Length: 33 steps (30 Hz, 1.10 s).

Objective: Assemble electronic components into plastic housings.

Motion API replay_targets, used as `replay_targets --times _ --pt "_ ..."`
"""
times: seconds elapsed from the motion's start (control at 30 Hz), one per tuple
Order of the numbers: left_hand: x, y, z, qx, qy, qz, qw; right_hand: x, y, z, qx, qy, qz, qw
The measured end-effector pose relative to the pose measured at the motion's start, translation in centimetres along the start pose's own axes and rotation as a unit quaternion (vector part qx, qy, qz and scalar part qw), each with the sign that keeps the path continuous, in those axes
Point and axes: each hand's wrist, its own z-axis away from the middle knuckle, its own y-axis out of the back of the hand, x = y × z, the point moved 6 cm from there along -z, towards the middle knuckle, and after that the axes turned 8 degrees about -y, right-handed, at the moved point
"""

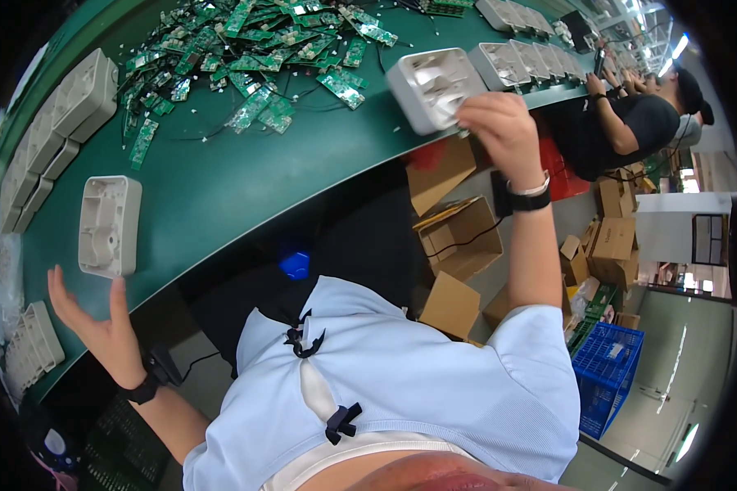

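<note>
At the bench's near edge on the right, my right hand (504, 135) pinches the lower right corner of a white plastic housing (432, 86). The housing is tilted, its hollow inside facing me. My left hand (98, 331) is open, with thumb and fingers spread and nothing between them. Just beyond those fingertips another white housing (109, 229) lies on the green bench (237, 192), with its ribbed inside and a round boss facing up. The left hand looks very close to this housing's near end; whether it touches I cannot tell.
Green circuit boards (262, 57) with black wires are heaped at the back. Stacked white housings (65, 114) line the left, and a row of housings (532, 61) stands at the right. Cardboard boxes (458, 237) and a blue crate (608, 368) sit below. A co-worker (630, 123) is farther right.
</note>
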Motion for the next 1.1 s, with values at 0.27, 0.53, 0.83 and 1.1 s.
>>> replay_targets --times 0.27,0.53,0.83,1.1 --pt "-3.6 -1.3 0.5 -0.031 0.086 -0.03 0.995 9.8 -0.9 1.6 -0.022 -0.067 -0.013 0.997" --pt "-3.7 -3.1 0.9 -0.037 0.11 0.028 0.993 6.8 -1.0 0.9 -0.024 -0.006 0.177 0.984" --pt "-4.6 -3.4 1.0 -0.004 0.144 0.089 0.986 0.6 -8.4 -5.5 -0.092 -0.096 0.146 0.98" --pt "-3.1 -1.9 2.7 0.031 0.158 0.133 0.978 -2.6 -8.4 -6.5 -0.046 0.027 -0.097 0.994"
